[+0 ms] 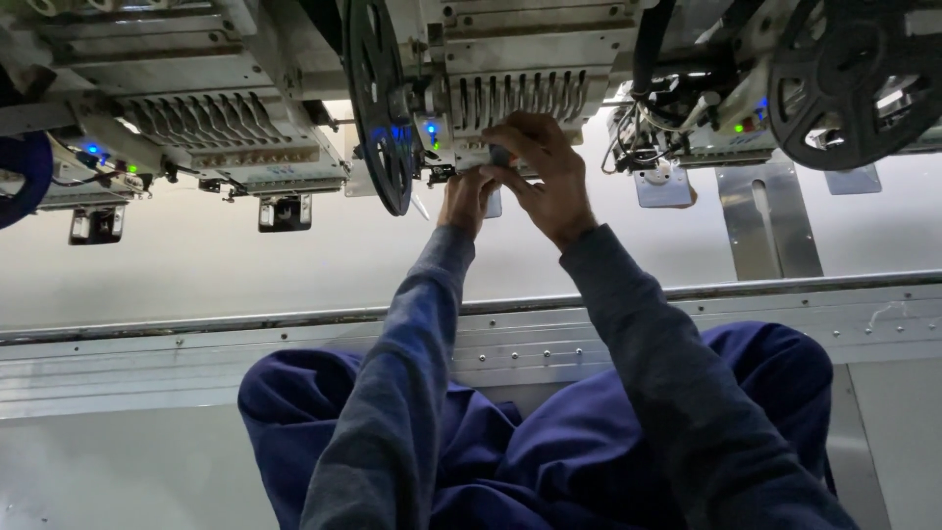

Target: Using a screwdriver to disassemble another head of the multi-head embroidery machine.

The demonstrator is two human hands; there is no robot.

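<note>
Both hands work at the middle embroidery head (pixel 510 93), at 12 o'clock.

The right hand (pixel 545 177) pinches a small grey part (pixel 498 154) under the needle bars; the left hand (pixel 469 196), at its 8 o'clock, touches the head's underside, its grasp unclear. A black reel (pixel 378 108) hangs at 9 o'clock; a metal rail (pixel 196 324) runs below.

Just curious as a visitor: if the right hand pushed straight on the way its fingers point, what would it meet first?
Probably the pale metal embroidery machine head; the right hand already seems to touch its lower edge, though depth is unclear.
</note>
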